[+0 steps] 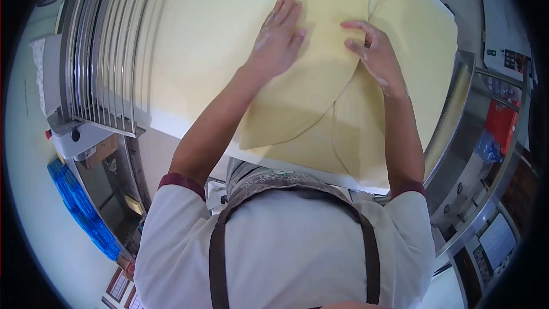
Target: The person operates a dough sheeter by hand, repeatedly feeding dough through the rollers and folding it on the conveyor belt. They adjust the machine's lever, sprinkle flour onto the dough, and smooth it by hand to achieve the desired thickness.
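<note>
A wide, pale yellow sheet of dough (303,91) lies in thin overlapping layers, its curved edges showing near the right and front. My left hand (277,40) rests flat on the dough, fingers stretched out and holding nothing. Farther right, my right hand (377,57) hovers over or lightly touches the dough by a layer's edge. Its thumb and index finger are apart with nothing visible between them, while the other fingers are curled and partly hidden. White flour-like smears mark both hands.
Under the dough is a white work surface (189,80). A metal bar guard (108,51) of a machine stands at the left. Along the right runs a metal frame (457,97), with a red package (500,126) on a shelf beyond it. Blue plastic (83,212) hangs at lower left.
</note>
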A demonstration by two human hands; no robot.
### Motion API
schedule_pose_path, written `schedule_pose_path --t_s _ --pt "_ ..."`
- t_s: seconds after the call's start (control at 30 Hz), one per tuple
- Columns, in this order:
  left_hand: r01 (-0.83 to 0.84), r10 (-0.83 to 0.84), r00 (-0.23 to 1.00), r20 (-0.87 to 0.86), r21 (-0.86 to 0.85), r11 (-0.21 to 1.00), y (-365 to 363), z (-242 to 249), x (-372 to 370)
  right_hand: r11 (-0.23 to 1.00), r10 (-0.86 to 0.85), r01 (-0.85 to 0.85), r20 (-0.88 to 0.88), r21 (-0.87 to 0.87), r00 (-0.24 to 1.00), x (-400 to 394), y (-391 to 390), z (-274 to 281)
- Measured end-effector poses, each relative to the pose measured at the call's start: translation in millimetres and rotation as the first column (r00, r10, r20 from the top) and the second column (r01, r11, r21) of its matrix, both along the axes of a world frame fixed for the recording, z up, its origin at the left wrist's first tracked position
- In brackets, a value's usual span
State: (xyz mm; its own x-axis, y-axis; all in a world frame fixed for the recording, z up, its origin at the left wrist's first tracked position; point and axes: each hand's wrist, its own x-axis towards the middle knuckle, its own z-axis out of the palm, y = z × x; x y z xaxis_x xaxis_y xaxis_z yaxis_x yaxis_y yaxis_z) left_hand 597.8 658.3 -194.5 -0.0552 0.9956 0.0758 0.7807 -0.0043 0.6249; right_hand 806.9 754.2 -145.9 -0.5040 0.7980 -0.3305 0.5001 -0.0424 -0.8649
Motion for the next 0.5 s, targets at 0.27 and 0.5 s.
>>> schedule_pose_path --t_s 0.27,0.5 --pt "-0.051 0.028 0.978 -0.206 -0.107 0.993 -51.7 8.7 12.6 0.998 -0.005 0.002 0.056 0.060 0.998 12.9 -0.6 -2.1" --pt "0.005 -0.017 0.960 -0.281 -0.044 0.999 -19.0 22.4 25.3 0.791 -0.482 0.409 0.052 0.455 0.875 194.4 -59.0 4.4"
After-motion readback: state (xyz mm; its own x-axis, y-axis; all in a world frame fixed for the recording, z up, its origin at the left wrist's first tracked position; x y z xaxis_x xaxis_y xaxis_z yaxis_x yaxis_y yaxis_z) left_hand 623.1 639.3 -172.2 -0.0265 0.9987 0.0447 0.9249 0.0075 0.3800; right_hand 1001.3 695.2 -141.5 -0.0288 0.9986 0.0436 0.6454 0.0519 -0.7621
